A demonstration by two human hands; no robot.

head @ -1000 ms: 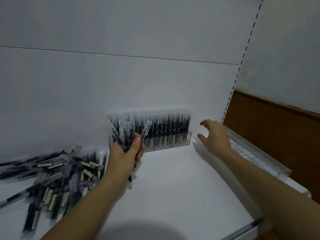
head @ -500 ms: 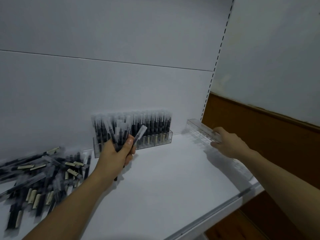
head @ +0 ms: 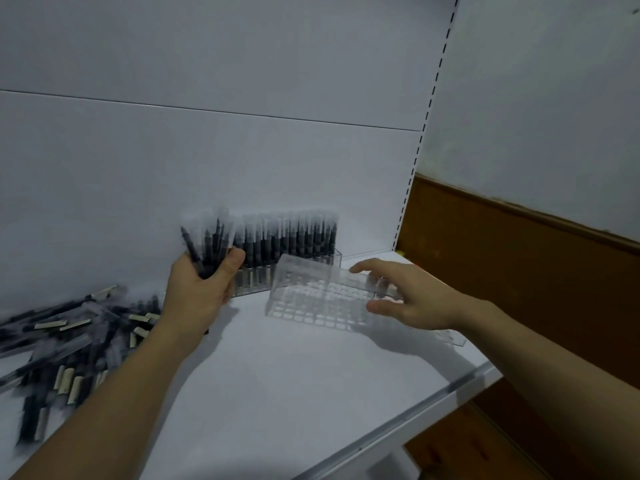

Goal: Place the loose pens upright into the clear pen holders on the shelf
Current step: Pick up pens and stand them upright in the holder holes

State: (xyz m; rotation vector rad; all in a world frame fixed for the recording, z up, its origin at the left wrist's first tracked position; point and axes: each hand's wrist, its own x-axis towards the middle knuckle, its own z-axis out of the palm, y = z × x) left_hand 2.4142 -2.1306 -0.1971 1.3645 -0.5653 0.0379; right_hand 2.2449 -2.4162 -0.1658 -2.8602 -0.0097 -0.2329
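White shelf [head: 277,393] | left hand [head: 197,292] clamps pen bundle [head: 211,244] upright | right hand [head: 412,299] pinches empty holder [head: 311,299], tilted crosswise

Right hand [head: 412,297] lifted the empty clear holder [head: 322,292] from the shelf's right edge and brought it leftward, beside the filled holder [head: 294,251].

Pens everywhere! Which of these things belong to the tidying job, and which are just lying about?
Belong to the job:
- pen bunch, gripped in the left hand
- empty holder, held by the right hand
- full holder at the back
- loose pens
- shelf

Just there:
- slotted upright
- brown panel
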